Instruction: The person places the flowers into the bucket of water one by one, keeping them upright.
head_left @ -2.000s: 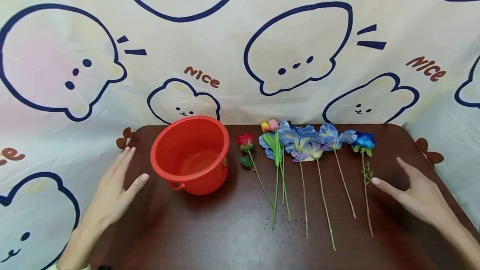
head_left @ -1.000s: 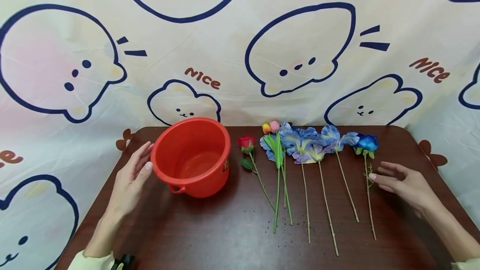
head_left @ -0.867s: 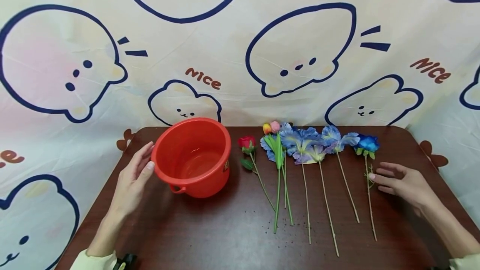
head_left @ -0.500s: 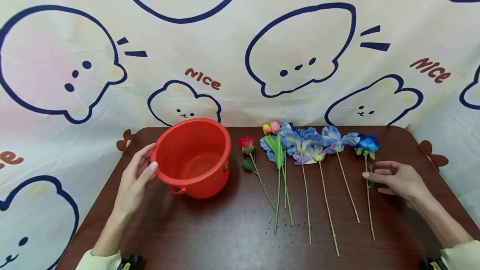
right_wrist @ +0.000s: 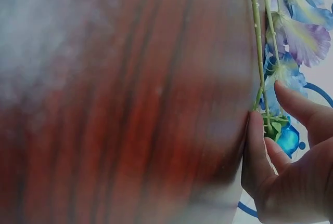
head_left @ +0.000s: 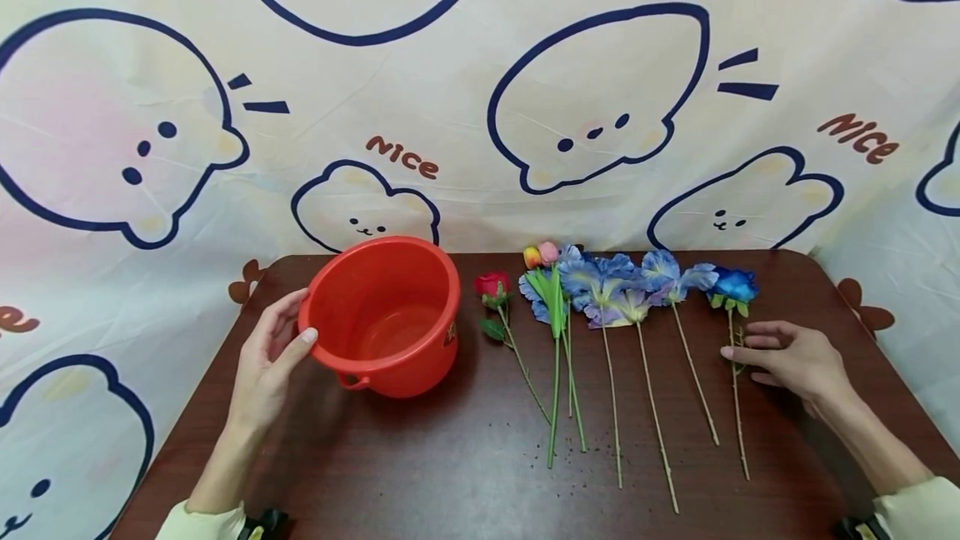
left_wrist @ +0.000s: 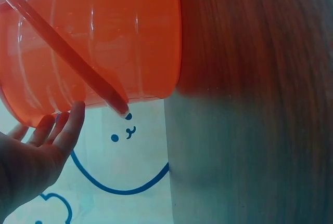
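Note:
A red plastic bucket (head_left: 416, 369) stands on the left of the dark table in the head view. My left hand (head_left: 262, 365) rests at its left rim, thumb and fingers only slightly bent; in the left wrist view the fingertips meet the orange-looking bucket wall (left_wrist: 112, 37). At the far right of the flower row lies a blue artificial rose (head_left: 733, 285), stem toward me. My right hand (head_left: 802, 361) is spread around that stem, thumb over it. In the right wrist view, thumb and fingers stand apart, with the rose's blue bloom (right_wrist: 287, 140) beyond them.
Left of the blue rose lie several blue-purple irises (head_left: 600, 277), green-stemmed tulips (head_left: 547, 252) and a red rose (head_left: 492, 283), stems side by side on the brown table (head_left: 450, 473). A cartoon-printed cloth (head_left: 465, 107) hangs behind the table's back edge.
My left hand has moved right and up to the bucket's rim. The right hand has moved left, its thumb now over the blue rose's stem. Bucket and flowers lie as before.

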{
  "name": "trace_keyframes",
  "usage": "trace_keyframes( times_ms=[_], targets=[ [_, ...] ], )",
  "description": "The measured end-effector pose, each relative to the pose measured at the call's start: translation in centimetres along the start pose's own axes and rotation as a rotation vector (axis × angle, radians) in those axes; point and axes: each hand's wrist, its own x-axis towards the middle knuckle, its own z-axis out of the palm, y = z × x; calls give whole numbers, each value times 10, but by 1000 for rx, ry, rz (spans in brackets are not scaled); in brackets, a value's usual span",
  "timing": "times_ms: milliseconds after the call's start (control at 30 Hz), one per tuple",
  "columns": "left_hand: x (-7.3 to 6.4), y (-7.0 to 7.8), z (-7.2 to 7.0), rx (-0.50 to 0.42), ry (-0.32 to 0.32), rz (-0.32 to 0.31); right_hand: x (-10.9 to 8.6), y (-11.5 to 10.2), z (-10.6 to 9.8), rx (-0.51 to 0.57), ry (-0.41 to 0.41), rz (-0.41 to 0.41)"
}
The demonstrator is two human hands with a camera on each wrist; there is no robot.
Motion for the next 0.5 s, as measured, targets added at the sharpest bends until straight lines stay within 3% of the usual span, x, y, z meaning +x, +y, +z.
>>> trace_keyframes(
  times_ms=[200,500],
  targets=[
    [-1,0,0,5,7,-3,2,-3,2,-23,12,-7],
    [0,0,-2,33,-6,-5,2,7,-4,153,-59,-5]
  ],
)
